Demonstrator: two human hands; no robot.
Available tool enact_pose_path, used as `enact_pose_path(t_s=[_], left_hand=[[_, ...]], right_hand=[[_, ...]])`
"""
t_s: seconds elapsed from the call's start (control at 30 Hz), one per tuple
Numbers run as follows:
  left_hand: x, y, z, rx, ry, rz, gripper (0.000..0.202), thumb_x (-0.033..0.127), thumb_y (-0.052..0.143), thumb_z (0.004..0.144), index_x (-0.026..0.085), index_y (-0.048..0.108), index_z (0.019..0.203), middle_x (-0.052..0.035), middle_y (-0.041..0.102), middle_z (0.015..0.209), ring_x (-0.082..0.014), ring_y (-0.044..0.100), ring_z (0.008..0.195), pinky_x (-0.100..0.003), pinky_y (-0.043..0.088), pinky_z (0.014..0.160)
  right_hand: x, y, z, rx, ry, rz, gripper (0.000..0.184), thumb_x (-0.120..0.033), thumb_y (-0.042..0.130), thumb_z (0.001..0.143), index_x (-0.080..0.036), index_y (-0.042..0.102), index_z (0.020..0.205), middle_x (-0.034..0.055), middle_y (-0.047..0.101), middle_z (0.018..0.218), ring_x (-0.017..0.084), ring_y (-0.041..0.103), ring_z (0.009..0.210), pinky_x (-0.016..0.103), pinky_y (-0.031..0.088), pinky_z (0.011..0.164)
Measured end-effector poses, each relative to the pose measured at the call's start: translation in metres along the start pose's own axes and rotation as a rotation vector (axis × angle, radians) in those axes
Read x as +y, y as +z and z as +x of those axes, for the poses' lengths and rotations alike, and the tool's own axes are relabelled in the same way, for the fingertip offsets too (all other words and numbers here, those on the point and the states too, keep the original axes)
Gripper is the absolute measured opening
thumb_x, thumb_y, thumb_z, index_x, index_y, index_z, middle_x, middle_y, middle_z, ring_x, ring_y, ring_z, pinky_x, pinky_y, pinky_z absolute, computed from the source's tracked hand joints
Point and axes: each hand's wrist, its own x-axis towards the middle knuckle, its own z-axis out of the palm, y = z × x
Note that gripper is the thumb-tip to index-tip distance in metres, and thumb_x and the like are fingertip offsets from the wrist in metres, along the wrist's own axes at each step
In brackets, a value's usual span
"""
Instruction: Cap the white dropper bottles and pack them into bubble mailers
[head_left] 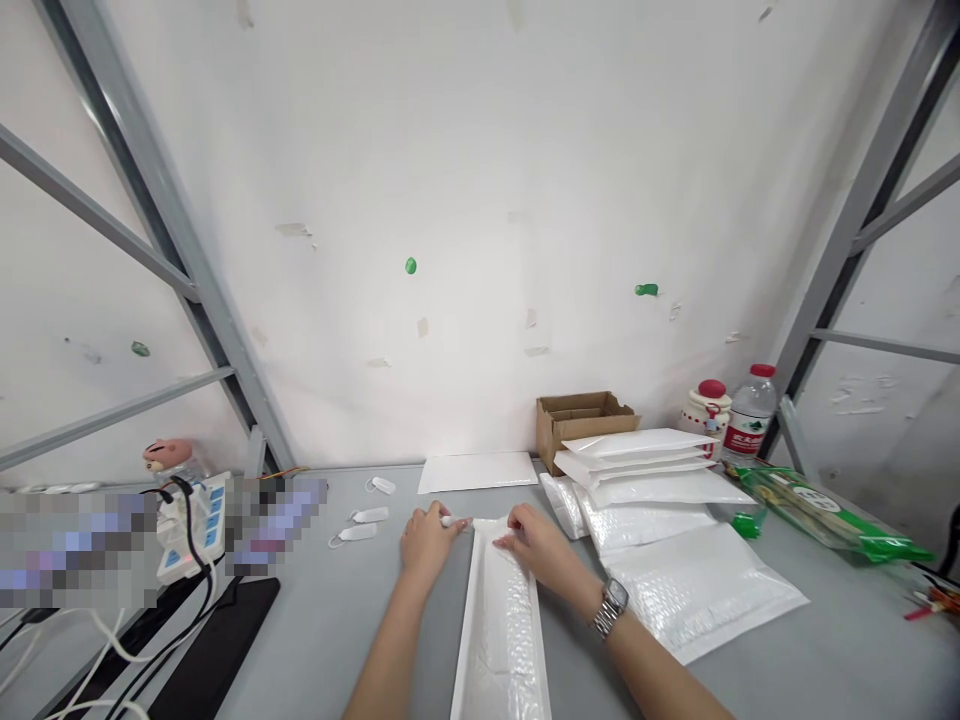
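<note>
A long white bubble mailer (pixel 502 640) lies lengthwise in front of me on the grey table, its far end towards the wall. My right hand (pixel 534 545), with a metal watch on the wrist, is closed on the right side of that far end. Just left of the same end is my left hand (pixel 426 540), its fingers pinched round a small white piece (pixel 448 521) that looks like a tag, mostly covered by the fingers. Three white tags with loops, among them an upper tag (pixel 383 486) and a lower tag (pixel 358 533), lie left of my left hand.
More white mailers (pixel 697 580) are piled on the right, before a brown cardboard box (pixel 555 425). A flat white sheet (pixel 477 473) lies by the wall. Bottles (pixel 750 415) and a green package (pixel 832 515) stand right; a power strip (pixel 214 530) with cables lies left.
</note>
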Motion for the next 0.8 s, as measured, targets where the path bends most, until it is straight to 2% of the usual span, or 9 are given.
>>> enact_pose_path(t_s=[0.13, 0.23, 0.3, 0.33, 0.4, 0.47, 0.6, 0.67, 0.8], left_hand=[[-0.006, 0.004, 0.002, -0.024, 0.009, -0.039, 0.028, 0.04, 0.067, 0.066, 0.022, 0.063, 0.086, -0.0089, 0.064, 0.09, -0.0276, 0.059, 0.091, -0.031, 0.041, 0.077], [-0.009, 0.003, 0.006, 0.093, 0.002, -0.058, 0.024, 0.038, 0.066, 0.066, 0.02, 0.065, 0.082, -0.0104, 0.063, 0.096, -0.0299, 0.057, 0.097, -0.035, 0.04, 0.084], [-0.009, 0.001, 0.009, 0.161, 0.033, -0.175, 0.023, 0.037, 0.061, 0.07, 0.019, 0.064, 0.083, -0.0113, 0.062, 0.097, -0.0292, 0.056, 0.098, -0.036, 0.04, 0.086], [-0.008, 0.0, 0.01, 0.155, 0.059, -0.263, 0.022, 0.036, 0.058, 0.072, 0.018, 0.063, 0.084, -0.0109, 0.063, 0.096, -0.0277, 0.057, 0.095, -0.036, 0.041, 0.085], [-0.005, -0.002, 0.009, 0.068, 0.116, -0.423, 0.019, 0.034, 0.054, 0.074, 0.018, 0.062, 0.082, -0.0078, 0.065, 0.089, -0.0236, 0.06, 0.084, -0.034, 0.045, 0.079], [-0.003, -0.003, 0.007, -0.017, 0.209, -0.484, 0.015, 0.029, 0.054, 0.073, 0.019, 0.062, 0.08, -0.005, 0.066, 0.085, -0.0206, 0.061, 0.077, -0.033, 0.046, 0.075], [0.002, -0.001, 0.0, -0.014, 0.409, -0.494, 0.016, 0.019, 0.054, 0.07, 0.021, 0.068, 0.078, -0.0058, 0.064, 0.09, -0.019, 0.061, 0.078, -0.034, 0.048, 0.079], [0.004, 0.0, -0.002, -0.035, 0.439, -0.538, 0.019, 0.017, 0.054, 0.07, 0.023, 0.07, 0.079, -0.0062, 0.064, 0.093, -0.0186, 0.061, 0.079, -0.034, 0.05, 0.078], [0.009, -0.001, -0.004, -0.157, 0.433, -0.595, 0.022, 0.017, 0.057, 0.068, 0.024, 0.073, 0.081, -0.0055, 0.066, 0.094, -0.0181, 0.061, 0.08, -0.033, 0.052, 0.076]], right_hand=[[-0.002, -0.001, 0.0, -0.011, 0.02, -0.012, 0.015, -0.025, 0.057, 0.081, -0.022, 0.045, 0.073, 0.0003, 0.055, 0.077, 0.017, 0.049, 0.069, 0.028, 0.034, 0.061], [-0.001, -0.001, -0.001, -0.024, 0.018, -0.019, 0.014, -0.026, 0.056, 0.082, -0.022, 0.046, 0.074, 0.0001, 0.056, 0.076, 0.017, 0.05, 0.068, 0.028, 0.033, 0.06], [-0.001, -0.001, -0.001, -0.032, 0.016, -0.02, 0.012, -0.026, 0.056, 0.082, -0.022, 0.047, 0.075, 0.0003, 0.057, 0.077, 0.017, 0.051, 0.069, 0.028, 0.034, 0.061], [0.0, -0.001, -0.001, -0.034, 0.015, -0.017, 0.01, -0.025, 0.056, 0.082, -0.021, 0.048, 0.076, 0.0006, 0.058, 0.078, 0.018, 0.051, 0.07, 0.028, 0.034, 0.061], [0.0, -0.002, -0.001, -0.041, 0.008, 0.001, 0.007, -0.024, 0.056, 0.082, -0.021, 0.051, 0.078, 0.0015, 0.059, 0.081, 0.018, 0.053, 0.073, 0.028, 0.036, 0.063], [0.0, -0.003, -0.001, -0.047, 0.0, 0.026, 0.002, -0.023, 0.056, 0.082, -0.021, 0.055, 0.083, 0.0027, 0.061, 0.085, 0.019, 0.055, 0.078, 0.029, 0.039, 0.067], [0.001, -0.007, 0.001, -0.069, -0.017, 0.059, 0.009, -0.021, 0.054, 0.083, -0.021, 0.061, 0.088, 0.004, 0.061, 0.088, 0.02, 0.057, 0.083, 0.031, 0.041, 0.074], [0.002, -0.009, 0.003, -0.07, -0.037, 0.082, 0.011, -0.019, 0.053, 0.084, -0.022, 0.064, 0.086, 0.0034, 0.06, 0.086, 0.019, 0.057, 0.082, 0.031, 0.042, 0.075], [0.002, -0.01, 0.005, -0.063, -0.053, 0.148, 0.011, -0.019, 0.054, 0.083, -0.023, 0.065, 0.082, 0.0016, 0.059, 0.084, 0.018, 0.057, 0.08, 0.03, 0.043, 0.075]])
